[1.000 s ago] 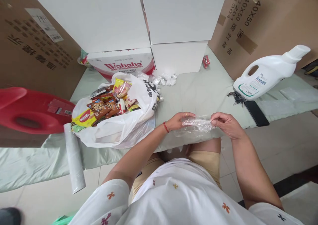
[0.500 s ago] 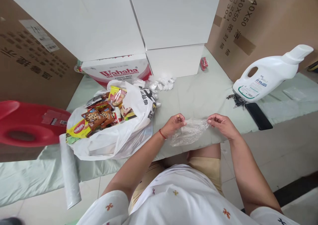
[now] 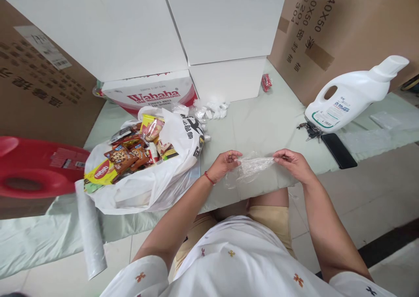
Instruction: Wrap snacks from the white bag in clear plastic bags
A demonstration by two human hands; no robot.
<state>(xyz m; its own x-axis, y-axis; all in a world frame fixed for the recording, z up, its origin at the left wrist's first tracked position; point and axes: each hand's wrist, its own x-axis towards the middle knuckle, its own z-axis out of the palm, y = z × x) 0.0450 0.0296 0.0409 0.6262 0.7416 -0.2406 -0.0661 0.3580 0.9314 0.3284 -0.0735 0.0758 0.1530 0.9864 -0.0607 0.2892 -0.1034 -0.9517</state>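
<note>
Two bare hands at work, centre of frame, just above the near edge of the tabletop. Nearest, bottom centre: white shirt with small coloured motifs, tan shorts beyond it.

Left hand, red cord bracelet at wrist: fingers loosely curled, nearly closed, at the left end of a crumpled clear plastic film; firmness of hold cannot be told. Right hand: thumb and index finger pinched together on the film's right end. Film spans between the hands, its lower left part hanging loose.

Lower left: whitish plastic-film roll, one end projecting past the tabletop edge. Left of centre: white carrier bag, mouth open, filled with snack packets, including cookie packets and a yellow "nabati" one. Far left: red plastic jug with handle opening.

Right: black phone, flat; keys just beside it, near the base of a white laundry-liquid bottle.

Farther back: small white wrapped pieces beyond the bag; red wrapped packet right of them. Back: red-and-white Wahaha carton upper left of centre, white boxes upper centre, brown cardboard boxes upper left and upper right.
</note>
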